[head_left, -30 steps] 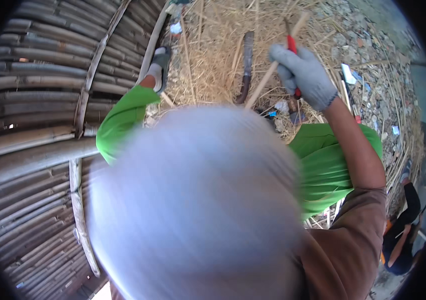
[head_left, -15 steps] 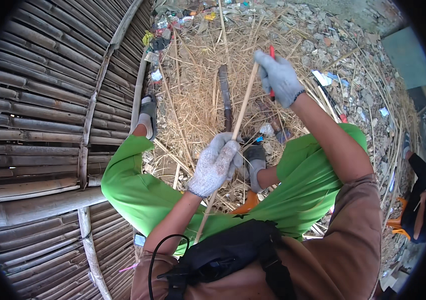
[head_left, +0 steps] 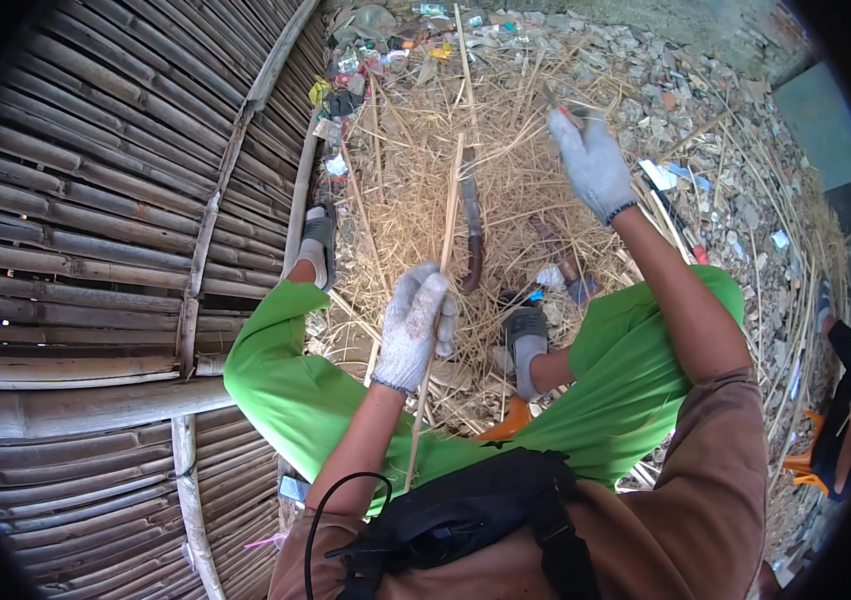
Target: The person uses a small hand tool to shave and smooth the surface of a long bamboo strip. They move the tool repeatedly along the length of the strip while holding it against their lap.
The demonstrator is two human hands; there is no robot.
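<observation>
My left hand stays clamped around the bamboo strip, upright between my knees. My right hand has risen higher, fist closed on what is probably a knife handle, so another stroke seems due.

Lower stretch of the thin bamboo strip hidden inside the gloved left hand, bottom end lost against the green trousers. Tool in the raised right hand almost wholly covered by the glove, only a red tip showing, kind impossible to tell. Black bag cut off by the lower edge. Another person's legs clipped by the dark rim at right. Litter along the top too small to identify.
</observation>
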